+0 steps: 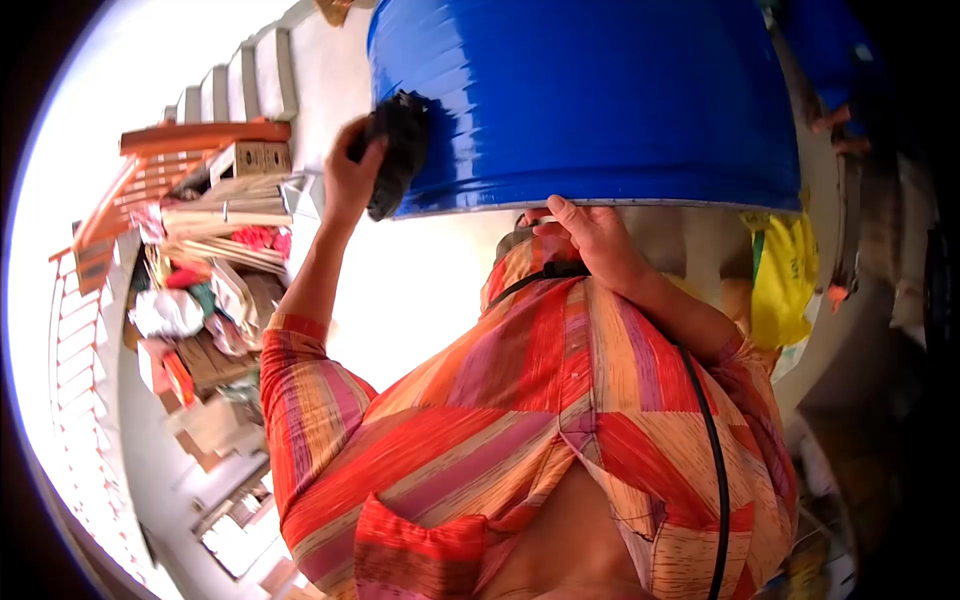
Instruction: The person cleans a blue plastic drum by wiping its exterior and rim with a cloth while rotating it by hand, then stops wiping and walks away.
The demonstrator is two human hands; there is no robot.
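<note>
A large glossy blue panel (610, 100), which looks curved, spans the top of the view, with pale streaks of reflected light on its left part. My left hand (352, 172) is closed around a dark, crumpled wad of cloth (402, 150), pressed against the panel's left edge. Below the near edge of the panel, my right hand (600, 245) has its thumb up at the rim and its fingers curled beneath, partly hidden. It appears to grip that edge. A black cable (712, 450) runs down over my striped shirt (480, 430).
At the left, wooden sticks, boxes and bags form a cluttered pile (205, 300) beside an orange railing (150, 180). Steps (240, 85) rise behind it. A yellow bag (785, 275) hangs at the right. Another person's hand (832, 120) shows at the upper right.
</note>
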